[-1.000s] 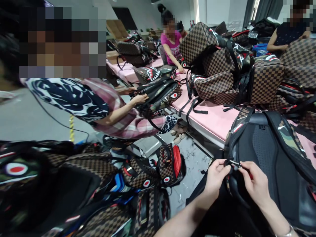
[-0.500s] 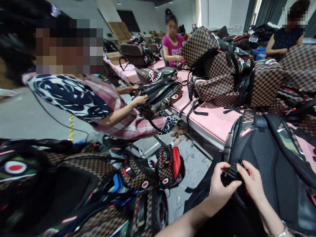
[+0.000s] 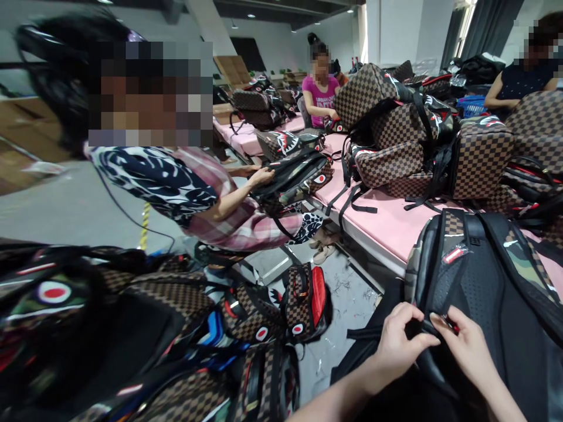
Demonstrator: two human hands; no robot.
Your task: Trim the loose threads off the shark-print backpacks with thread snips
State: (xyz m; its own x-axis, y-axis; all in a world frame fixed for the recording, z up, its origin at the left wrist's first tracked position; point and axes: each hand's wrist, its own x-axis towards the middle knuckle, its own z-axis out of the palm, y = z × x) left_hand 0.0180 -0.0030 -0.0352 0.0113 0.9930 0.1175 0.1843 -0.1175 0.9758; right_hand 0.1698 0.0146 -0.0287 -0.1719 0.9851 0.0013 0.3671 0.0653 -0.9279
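A backpack (image 3: pixel 477 281) with a black padded back, checkered and camouflage trim and shoulder straps leans in front of me against the table edge. My left hand (image 3: pixel 401 339) curls its thumb and fingers around black material at the backpack's near left edge; the exact part gripped is in shadow. Close on the right, my right hand (image 3: pixel 468 346) is closed on a small red-and-dark item (image 3: pixel 450 323), mostly covered by the fingers. The two hands' fingertips nearly meet over the backpack. A red label (image 3: pixel 456 254) under clear plastic sits on its upper left part.
A pink-topped table (image 3: pixel 385 225) carries piled checkered backpacks (image 3: pixel 398 161). At left, a co-worker in a plaid garment (image 3: pixel 233 220) handles another backpack (image 3: pixel 303 173). More bags (image 3: pixel 259 316) lie at lower left. Two other people sit behind the table. Thread scraps litter the floor (image 3: pixel 347 287).
The view has tilted up and turned slightly left, so the scene sits lower and further right. Both hands remain at the backpack's left edge; the ribbed black piece between them no longer shows clearly.
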